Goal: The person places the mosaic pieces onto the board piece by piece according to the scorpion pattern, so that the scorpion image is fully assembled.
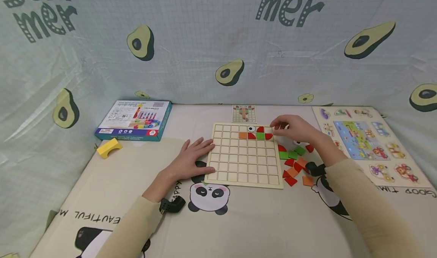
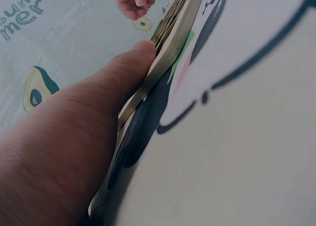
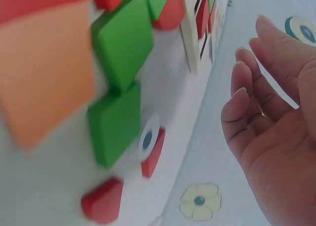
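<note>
A wooden grid board (image 1: 242,155) lies on the table, with several coloured pieces in its top right cells. Among them are an orange square (image 1: 242,136), a green square (image 1: 260,136) and a white eye disc (image 1: 251,129). My left hand (image 1: 192,158) rests at the board's left edge, its fingers spread and its thumb touching the rim. Over the board's top right corner hovers my right hand (image 1: 296,128). In the right wrist view, that hand (image 3: 271,102) has loosely bent fingers and nothing visible between them. Behind the board lies a small pattern card (image 1: 244,114).
Loose red, green and orange pieces (image 1: 291,172) lie right of the board, under the right forearm. A picture puzzle board (image 1: 368,142) sits farther right. At the back left are a boxed set (image 1: 134,120) and a yellow arch block (image 1: 109,148). A printed curtain (image 1: 191,41) hangs behind.
</note>
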A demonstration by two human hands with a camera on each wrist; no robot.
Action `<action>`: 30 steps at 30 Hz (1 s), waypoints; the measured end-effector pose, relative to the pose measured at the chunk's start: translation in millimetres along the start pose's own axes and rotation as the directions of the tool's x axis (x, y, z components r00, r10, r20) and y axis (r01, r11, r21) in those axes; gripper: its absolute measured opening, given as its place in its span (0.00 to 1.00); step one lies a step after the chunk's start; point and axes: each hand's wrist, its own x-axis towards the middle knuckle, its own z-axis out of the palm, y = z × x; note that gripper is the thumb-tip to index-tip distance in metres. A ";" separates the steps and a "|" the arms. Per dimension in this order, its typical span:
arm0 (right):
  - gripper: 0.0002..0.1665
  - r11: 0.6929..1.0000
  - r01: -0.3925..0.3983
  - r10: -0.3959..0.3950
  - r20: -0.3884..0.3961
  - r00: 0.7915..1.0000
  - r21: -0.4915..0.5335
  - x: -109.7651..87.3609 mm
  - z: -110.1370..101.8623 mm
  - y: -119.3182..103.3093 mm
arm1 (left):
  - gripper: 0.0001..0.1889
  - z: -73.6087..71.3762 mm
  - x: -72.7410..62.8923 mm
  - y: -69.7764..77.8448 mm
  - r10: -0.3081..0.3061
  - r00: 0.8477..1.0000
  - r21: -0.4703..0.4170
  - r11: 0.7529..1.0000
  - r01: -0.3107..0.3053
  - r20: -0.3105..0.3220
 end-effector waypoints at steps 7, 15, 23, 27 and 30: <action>0.16 0.999 -0.039 0.039 -0.006 0.999 -0.002 -15.4 -10.5 11.3 | 0.45 0.1 0.1 -0.5 0.006 1.000 -0.001 1.000 -0.006 -0.004; 0.19 0.996 -0.091 0.091 -0.002 0.996 0.014 -29.6 -17.6 24.7 | 0.45 -0.2 -0.5 -0.2 0.008 1.000 -0.005 1.000 -0.008 -0.002; 0.18 0.989 -0.143 0.143 -0.013 0.990 0.024 -39.0 -19.6 35.3 | 0.45 0.4 -0.3 -0.9 0.008 1.000 -0.002 1.000 -0.008 -0.005; 0.17 0.986 -0.162 0.163 0.000 0.987 0.042 -43.0 -19.8 40.3 | 0.45 1.0 -0.4 -1.3 0.009 1.000 0.000 1.000 -0.009 -0.004; 0.17 0.985 -0.169 0.169 0.006 0.986 0.040 -45.8 -19.9 42.4 | 0.45 0.9 0.3 -1.0 0.011 1.000 0.000 1.000 -0.011 -0.005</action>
